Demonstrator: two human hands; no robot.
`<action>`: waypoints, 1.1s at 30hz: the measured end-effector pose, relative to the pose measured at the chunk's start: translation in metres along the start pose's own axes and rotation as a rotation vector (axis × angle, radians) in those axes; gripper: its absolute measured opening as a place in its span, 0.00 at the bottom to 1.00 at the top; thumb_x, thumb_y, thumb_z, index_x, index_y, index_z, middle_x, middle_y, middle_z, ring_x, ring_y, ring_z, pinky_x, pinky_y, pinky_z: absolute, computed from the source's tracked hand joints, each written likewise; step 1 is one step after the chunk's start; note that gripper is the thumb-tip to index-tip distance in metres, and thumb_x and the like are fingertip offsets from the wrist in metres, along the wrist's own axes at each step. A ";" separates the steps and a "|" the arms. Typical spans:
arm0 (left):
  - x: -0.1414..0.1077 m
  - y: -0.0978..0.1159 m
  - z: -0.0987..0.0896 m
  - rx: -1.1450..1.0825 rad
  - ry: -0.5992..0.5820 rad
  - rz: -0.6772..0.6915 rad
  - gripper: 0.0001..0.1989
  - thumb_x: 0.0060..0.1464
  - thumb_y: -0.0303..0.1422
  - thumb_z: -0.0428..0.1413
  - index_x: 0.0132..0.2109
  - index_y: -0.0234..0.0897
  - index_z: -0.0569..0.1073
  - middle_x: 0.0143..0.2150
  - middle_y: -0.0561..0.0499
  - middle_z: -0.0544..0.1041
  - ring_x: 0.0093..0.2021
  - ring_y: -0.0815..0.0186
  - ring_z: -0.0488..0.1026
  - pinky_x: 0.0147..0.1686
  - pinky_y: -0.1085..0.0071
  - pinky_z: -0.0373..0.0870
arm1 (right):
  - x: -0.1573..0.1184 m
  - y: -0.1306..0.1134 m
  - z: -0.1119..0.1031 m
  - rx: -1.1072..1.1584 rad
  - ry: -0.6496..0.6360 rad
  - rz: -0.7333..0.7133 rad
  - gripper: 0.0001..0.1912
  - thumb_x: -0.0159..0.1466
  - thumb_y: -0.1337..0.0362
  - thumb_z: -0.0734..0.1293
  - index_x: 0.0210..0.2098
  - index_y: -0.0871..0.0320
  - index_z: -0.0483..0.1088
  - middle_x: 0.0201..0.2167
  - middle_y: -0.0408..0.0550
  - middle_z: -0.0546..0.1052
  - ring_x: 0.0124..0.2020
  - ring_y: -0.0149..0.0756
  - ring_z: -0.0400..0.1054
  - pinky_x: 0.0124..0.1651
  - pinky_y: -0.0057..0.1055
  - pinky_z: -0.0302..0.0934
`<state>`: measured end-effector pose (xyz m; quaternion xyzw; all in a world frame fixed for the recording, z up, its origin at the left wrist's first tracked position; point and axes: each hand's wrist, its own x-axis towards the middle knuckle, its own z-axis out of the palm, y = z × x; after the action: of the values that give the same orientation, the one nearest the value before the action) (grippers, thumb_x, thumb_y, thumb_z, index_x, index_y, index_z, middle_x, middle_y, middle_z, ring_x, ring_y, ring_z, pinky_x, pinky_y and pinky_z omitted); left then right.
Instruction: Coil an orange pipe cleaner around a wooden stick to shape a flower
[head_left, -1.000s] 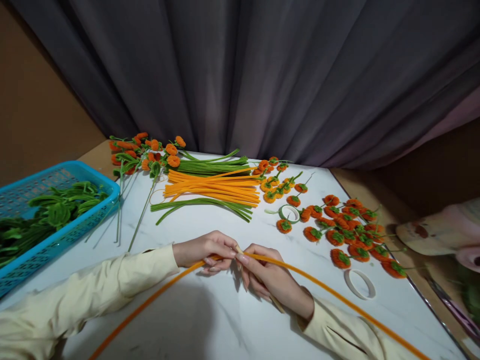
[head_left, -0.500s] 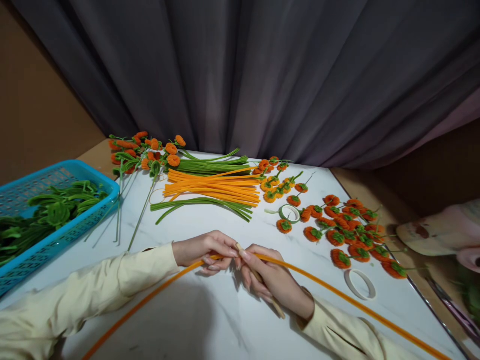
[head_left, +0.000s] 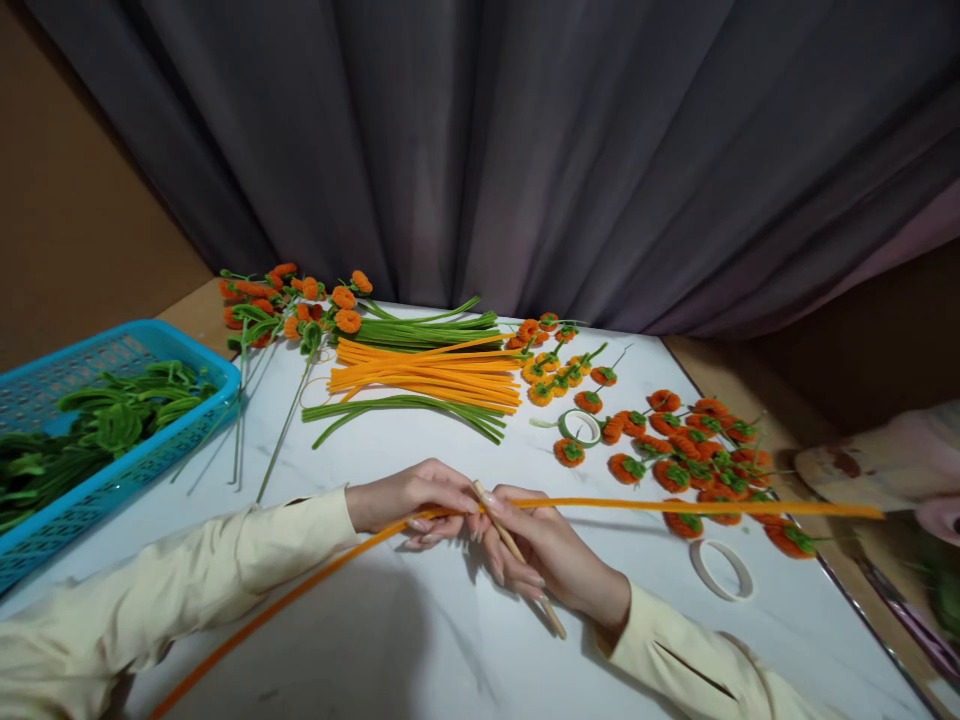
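Both hands meet low over the middle of the white table. A long orange pipe cleaner (head_left: 660, 506) passes through the fingers of my left hand (head_left: 416, 498), which is closed on it. One end trails down to the lower left; the other stretches out almost level to the right. A thin wooden stick (head_left: 553, 617), slanting down to the right, is gripped in my right hand (head_left: 547, 550). The pipe cleaner crosses the stick near its upper end, at my fingertips. Whether it is wrapped round the stick there is hidden by the fingers.
Orange pipe cleaners (head_left: 427, 372) and green ones (head_left: 409, 402) lie in bundles ahead. Orange fuzzy pumpkin-like pieces (head_left: 671, 475) cover the right side, near a white tape roll (head_left: 721, 570) and a green-edged roll (head_left: 580, 427). A blue basket (head_left: 214, 370) of green pieces stands left.
The right-hand length of the orange pipe cleaner has swung up from sloping toward the lower right to nearly level. The wooden stick has turned slightly; both hands stay almost in place.
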<state>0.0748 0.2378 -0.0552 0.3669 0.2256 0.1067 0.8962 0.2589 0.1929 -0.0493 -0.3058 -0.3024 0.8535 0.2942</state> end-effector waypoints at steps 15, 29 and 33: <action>-0.001 -0.003 0.005 0.242 0.078 0.063 0.14 0.54 0.38 0.53 0.31 0.28 0.69 0.16 0.55 0.67 0.11 0.76 0.59 0.12 0.81 0.54 | 0.001 -0.001 0.000 0.047 -0.037 0.050 0.16 0.62 0.56 0.63 0.26 0.64 0.64 0.14 0.42 0.70 0.07 0.18 0.48 0.08 0.16 0.47; -0.002 -0.007 0.006 0.463 0.115 0.130 0.18 0.55 0.42 0.51 0.31 0.28 0.69 0.16 0.56 0.64 0.14 0.77 0.58 0.14 0.81 0.52 | 0.001 0.000 -0.001 -0.011 -0.009 0.094 0.17 0.61 0.55 0.62 0.26 0.64 0.64 0.14 0.43 0.70 0.07 0.19 0.49 0.09 0.17 0.48; -0.003 -0.008 0.006 0.429 0.104 0.108 0.16 0.55 0.41 0.52 0.32 0.28 0.69 0.14 0.59 0.60 0.12 0.78 0.54 0.12 0.81 0.51 | 0.001 0.001 -0.001 -0.018 -0.007 0.102 0.17 0.61 0.54 0.62 0.26 0.64 0.64 0.14 0.43 0.70 0.07 0.19 0.49 0.08 0.17 0.47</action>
<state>0.0753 0.2278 -0.0559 0.5547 0.2691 0.1226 0.7778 0.2590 0.1938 -0.0511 -0.3205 -0.2951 0.8657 0.2464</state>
